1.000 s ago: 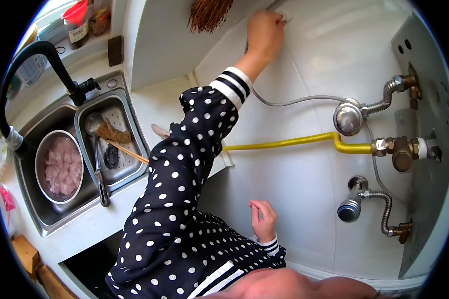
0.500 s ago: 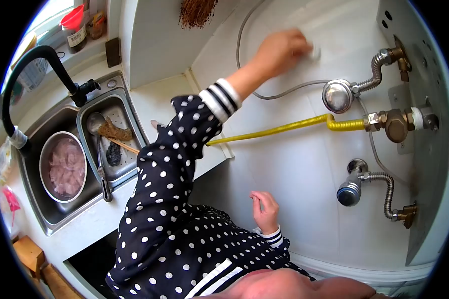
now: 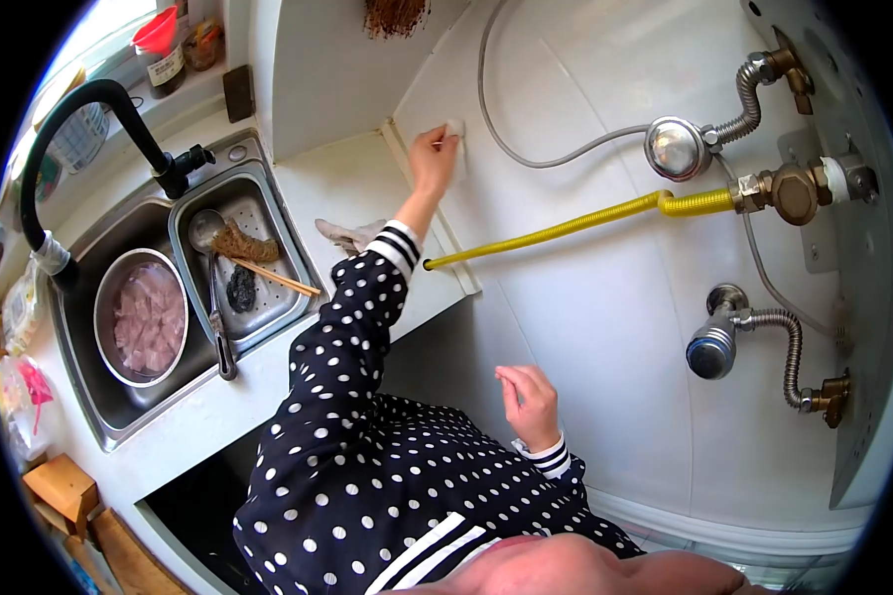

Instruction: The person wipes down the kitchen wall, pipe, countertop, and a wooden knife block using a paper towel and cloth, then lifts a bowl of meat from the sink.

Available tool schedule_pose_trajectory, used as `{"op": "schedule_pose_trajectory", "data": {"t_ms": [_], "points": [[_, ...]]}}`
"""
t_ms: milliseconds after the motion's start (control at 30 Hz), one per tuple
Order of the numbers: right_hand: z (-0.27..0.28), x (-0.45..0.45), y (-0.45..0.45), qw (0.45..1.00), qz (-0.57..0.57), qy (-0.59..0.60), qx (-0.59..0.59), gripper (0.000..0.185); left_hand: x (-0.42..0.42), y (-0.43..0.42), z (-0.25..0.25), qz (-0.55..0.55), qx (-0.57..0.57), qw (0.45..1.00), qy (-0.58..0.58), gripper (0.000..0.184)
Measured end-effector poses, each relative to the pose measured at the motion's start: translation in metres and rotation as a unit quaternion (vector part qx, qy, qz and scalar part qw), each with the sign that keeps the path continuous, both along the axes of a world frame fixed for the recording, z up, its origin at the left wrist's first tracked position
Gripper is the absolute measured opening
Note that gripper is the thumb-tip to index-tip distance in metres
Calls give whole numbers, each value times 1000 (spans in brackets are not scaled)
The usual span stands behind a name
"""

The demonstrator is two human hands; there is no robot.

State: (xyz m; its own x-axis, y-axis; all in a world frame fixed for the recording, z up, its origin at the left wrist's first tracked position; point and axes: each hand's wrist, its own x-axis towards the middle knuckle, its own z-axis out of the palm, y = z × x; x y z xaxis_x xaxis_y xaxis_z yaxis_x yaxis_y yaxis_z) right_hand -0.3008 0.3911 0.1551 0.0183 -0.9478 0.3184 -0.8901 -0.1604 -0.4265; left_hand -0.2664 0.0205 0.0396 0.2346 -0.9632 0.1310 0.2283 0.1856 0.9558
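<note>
L hand [image 3: 434, 164] pinches white cloth [image 3: 455, 128] nr wall [image 3: 595, 327]; R hand [image 3: 533, 405] loosely curled.

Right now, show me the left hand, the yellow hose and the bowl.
Left hand [image 3: 433, 162], head view, middle of the hand.
Yellow hose [image 3: 566, 228], head view, long stretch.
Bowl [image 3: 103, 319], head view, inner wall.
</note>
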Motion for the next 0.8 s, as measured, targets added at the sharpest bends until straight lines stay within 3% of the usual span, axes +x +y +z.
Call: {"op": "schedule_pose_trajectory", "data": {"t_ms": [100,200,300,433,500,600,700,800], "points": [[2,-1,7,1000,-14,5,4,17,-12,-16,25,47,-2,998,-29,31],[0,-10,17,999,-39,15,2,17,-6,-50,80,111,-184,977,-3,24],[-1,-9,22,999,-50,14,8,18,-6,-41,103,43,-182,981,55,18],[-2,-4,13,999,-37,2,22,17,-4,8,104,-122,-210,965,100,14],[-2,-1,8,999,-27,8,26,17,-9,15,98,-160,-287,935,134,13],[0,1,6,999,-28,13,20,17,-11,-13,95,-132,-290,939,133,14],[-1,-3,9,999,-43,19,25,16,-7,0,103,-97,-297,949,31,14],[-5,-3,8,998,-48,14,36,17,-1,28,90,-167,-364,916,-34,23]]}}
